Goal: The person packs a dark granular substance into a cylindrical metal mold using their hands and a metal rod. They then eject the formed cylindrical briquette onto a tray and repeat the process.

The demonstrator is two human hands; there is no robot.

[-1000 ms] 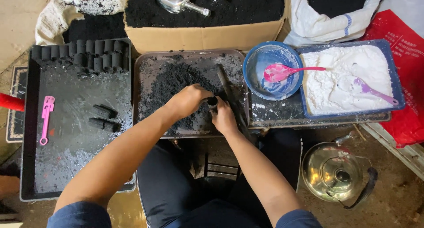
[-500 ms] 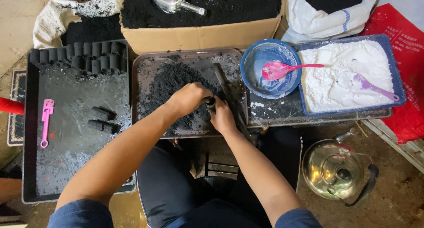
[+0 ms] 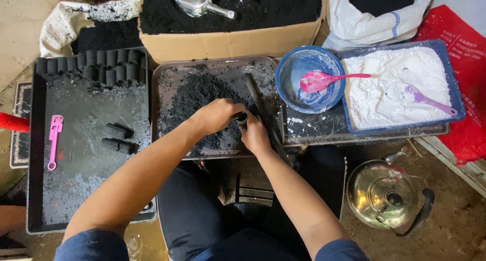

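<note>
Both your hands close on a short black tube [image 3: 242, 118] standing over the middle tray [image 3: 167, 74]: your right hand [image 3: 254, 134] grasps it from below, your left hand [image 3: 216, 114] cups over its mouth, fingers pressing dark powder [image 3: 195, 96] in. A long dark rod [image 3: 260, 106] lies aslant just beside your right hand. On the left tray [image 3: 35, 155], rows of finished black cylinders [image 3: 93, 63] line the far edge and two more [image 3: 117, 138] lie loose mid-tray, near a pink tool [image 3: 52, 139]; most of that tray is bare. Judging by the heap under your hands and the full box [image 3: 228, 41] with its metal scoop [image 3: 202, 4], much powder remains to be pressed. To your right sit a blue bowl [image 3: 288, 84] with a pink spoon [image 3: 324, 80], a bin of white powder [image 3: 395, 89] and a kettle [image 3: 385, 195].
</note>
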